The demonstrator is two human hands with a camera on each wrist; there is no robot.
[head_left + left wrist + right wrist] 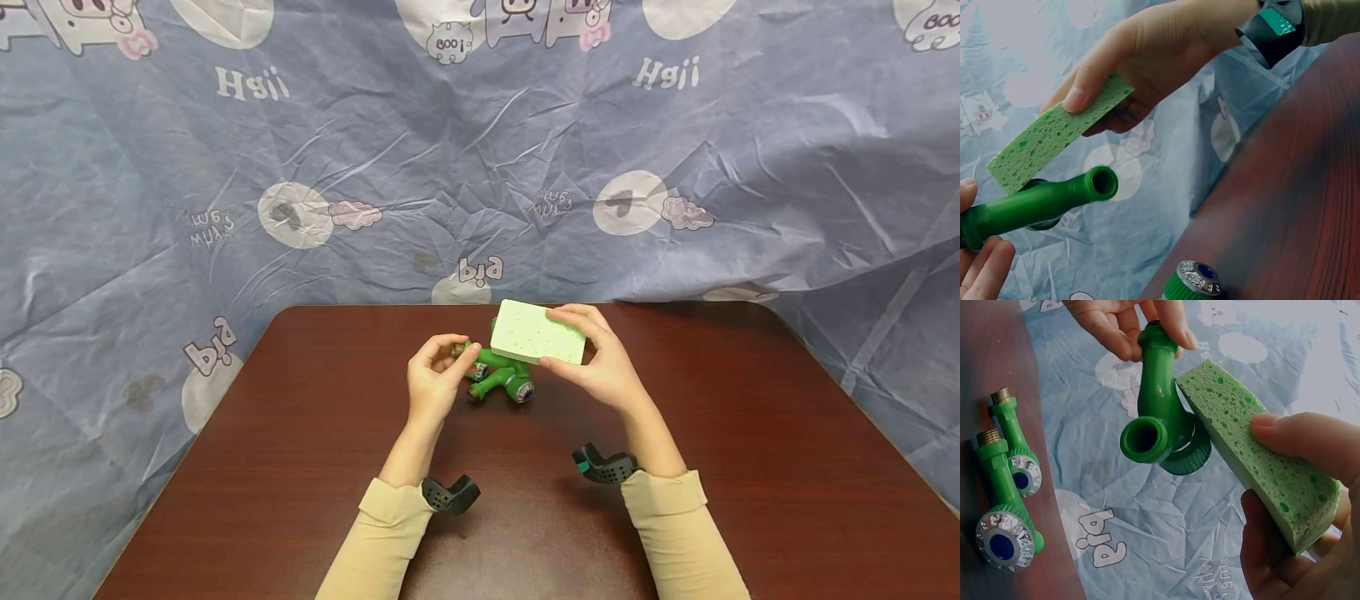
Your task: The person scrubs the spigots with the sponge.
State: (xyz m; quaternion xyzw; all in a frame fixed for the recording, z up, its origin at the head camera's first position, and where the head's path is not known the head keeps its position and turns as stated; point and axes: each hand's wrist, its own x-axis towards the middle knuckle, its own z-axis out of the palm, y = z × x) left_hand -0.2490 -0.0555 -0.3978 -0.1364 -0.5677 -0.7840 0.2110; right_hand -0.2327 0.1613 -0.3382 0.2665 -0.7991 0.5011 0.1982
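Note:
Above the table, my left hand (435, 379) pinches a green plastic tap (1035, 206) by its inlet end, between thumb and fingers. In the right wrist view the tap's round open spout faces the camera, and its dark green ribbed handle is turned away. My right hand (606, 367) grips a light green rectangular sponge (536, 332), thumb on one broad face and fingers behind. One end of the sponge lies right at the tap's body, near the handle. From the head view, the sponge hides part of the held tap.
Two more green taps lie on the dark brown wooden table (337, 442) below my hands: a nearer one (1004, 500) and another (1013, 428) beside it, both with brass threads and silver-and-blue handle caps. A blue printed cloth (450, 150) hangs behind the table.

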